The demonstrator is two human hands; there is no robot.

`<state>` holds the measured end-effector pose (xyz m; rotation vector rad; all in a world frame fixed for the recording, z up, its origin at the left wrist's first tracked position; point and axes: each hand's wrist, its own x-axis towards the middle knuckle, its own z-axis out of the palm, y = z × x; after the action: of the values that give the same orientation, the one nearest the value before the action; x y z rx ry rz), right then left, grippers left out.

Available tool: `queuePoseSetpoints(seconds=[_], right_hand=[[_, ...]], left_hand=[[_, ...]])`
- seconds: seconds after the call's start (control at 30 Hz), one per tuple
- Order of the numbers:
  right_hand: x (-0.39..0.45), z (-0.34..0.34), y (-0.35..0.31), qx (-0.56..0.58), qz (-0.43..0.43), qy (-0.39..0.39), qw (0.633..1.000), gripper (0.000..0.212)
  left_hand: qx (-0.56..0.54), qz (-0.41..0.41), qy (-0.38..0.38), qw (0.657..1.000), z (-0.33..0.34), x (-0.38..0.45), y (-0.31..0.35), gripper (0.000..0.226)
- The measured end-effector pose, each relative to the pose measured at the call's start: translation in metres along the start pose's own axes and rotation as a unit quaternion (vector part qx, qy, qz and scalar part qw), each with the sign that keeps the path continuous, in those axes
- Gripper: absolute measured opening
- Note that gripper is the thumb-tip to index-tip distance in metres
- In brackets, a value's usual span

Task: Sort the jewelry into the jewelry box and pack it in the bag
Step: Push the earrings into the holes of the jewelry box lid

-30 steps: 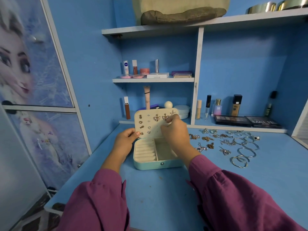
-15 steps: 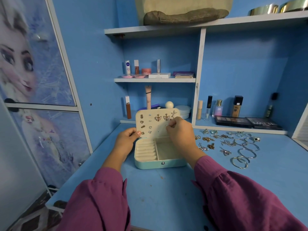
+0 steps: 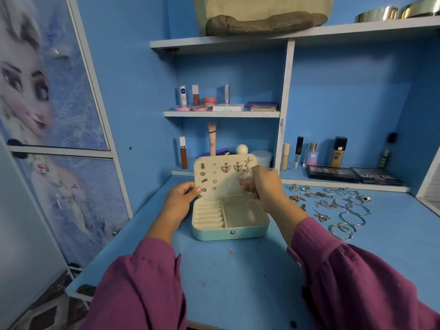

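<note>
- Earrings [image 3: 232, 168] had filled more of the jewelry box lid [image 3: 223, 175]: a half-second before, the right hand [image 3: 264, 184] was pressed against the panel at the butterfly and starfish pieces, and by this moment it had drawn back a little toward the right, leaving a small striped stud [image 3: 239, 177] showing on the panel beside it.
- Right-hand fingers [image 3: 247, 186] were curled and blurred with motion; whether they still pinched anything could not be told.
- Left hand [image 3: 182, 198] had kept its place through the whole second, its thumb and fingers pinching the lid's left edge to hold the panel upright.
- Jewelry box [image 3: 231, 231] sat open on the desk [image 3: 238, 282] between the two hands, its ring rolls on the left and its open compartment on the right, both apparently without any pieces in them.
- Loose jewelry [image 3: 321, 203] still lay spread on the desk to the right of the box: small charms and chains nearer the box, silver bangles [image 3: 350, 217] farther right.
- Judging by this, one more earring seemed fixed in place, yet the sorting was well short of done, with the loose pieces still to go in.
- Bag [image 3: 262, 15] rested on the top shelf at the far side, so packing looked some way off.
</note>
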<state>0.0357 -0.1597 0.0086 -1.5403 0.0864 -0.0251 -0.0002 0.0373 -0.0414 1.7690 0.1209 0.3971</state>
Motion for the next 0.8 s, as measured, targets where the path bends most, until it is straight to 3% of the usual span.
queuePoseSetpoints(seconds=[0.17, 0.33, 0.53, 0.63, 0.7, 0.8], right_hand=[[-0.011, -0.016, -0.011, 0.109, 0.087, -0.069, 0.988, 0.027], [0.002, -0.031, -0.012, 0.134, 0.152, -0.136, 0.970, 0.042], [0.007, -0.053, -0.009, 0.144, 0.177, -0.263, 0.937, 0.029], [0.008, -0.059, -0.006, 0.152, 0.185, -0.297, 0.924, 0.038], [0.010, -0.062, -0.002, 0.158, 0.189, -0.309, 0.918, 0.044], [0.013, -0.065, 0.002, 0.166, 0.192, -0.327, 0.910, 0.035]], left_hand=[[0.001, 0.007, -0.005, 1.000, -0.003, -0.004, 0.004, 0.014], [-0.030, -0.013, -0.009, 0.999, -0.006, -0.009, 0.009, 0.013], [-0.012, -0.013, -0.008, 1.000, -0.008, -0.012, 0.014, 0.012], [-0.021, -0.020, -0.014, 0.999, -0.007, -0.016, 0.021, 0.015], [-0.009, -0.024, -0.008, 1.000, -0.006, -0.019, 0.027, 0.025], [0.014, -0.003, 0.047, 0.999, -0.003, -0.017, 0.034, 0.038]])
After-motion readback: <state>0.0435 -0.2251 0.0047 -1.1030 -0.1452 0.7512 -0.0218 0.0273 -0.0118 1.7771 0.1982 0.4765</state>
